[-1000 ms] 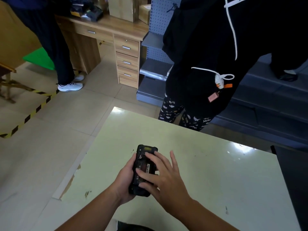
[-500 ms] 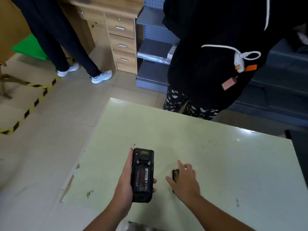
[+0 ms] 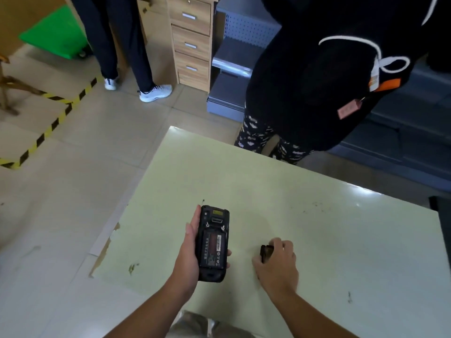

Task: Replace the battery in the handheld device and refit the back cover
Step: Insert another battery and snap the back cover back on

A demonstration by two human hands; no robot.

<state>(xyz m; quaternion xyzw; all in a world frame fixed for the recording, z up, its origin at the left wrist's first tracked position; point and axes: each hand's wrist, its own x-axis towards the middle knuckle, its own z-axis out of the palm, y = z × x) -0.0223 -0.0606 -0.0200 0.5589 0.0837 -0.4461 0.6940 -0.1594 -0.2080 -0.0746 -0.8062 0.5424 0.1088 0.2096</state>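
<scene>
A black handheld device (image 3: 212, 242) lies back-up in my left hand (image 3: 189, 254), which grips it along its sides above the pale green table (image 3: 341, 240). Its back is uncovered and a battery with a red-and-white label sits in the bay. To the right, my right hand (image 3: 277, 263) rests low on the table with its fingers curled round a small dark flat piece (image 3: 265, 252). Only one end of that piece shows, so I cannot tell whether it is the back cover or a battery.
A person in black clothes (image 3: 317, 81) stands close at the table's far edge. Another person's legs and white shoes (image 3: 156, 92) are by a wooden drawer unit (image 3: 191, 42). Yellow-black floor tape (image 3: 48, 130) runs at left. Grey shelving (image 3: 234, 64) stands behind.
My right hand left the device's back, moved right and down to the table, and closed its fingers round the dark piece. My left hand keeps holding the device.
</scene>
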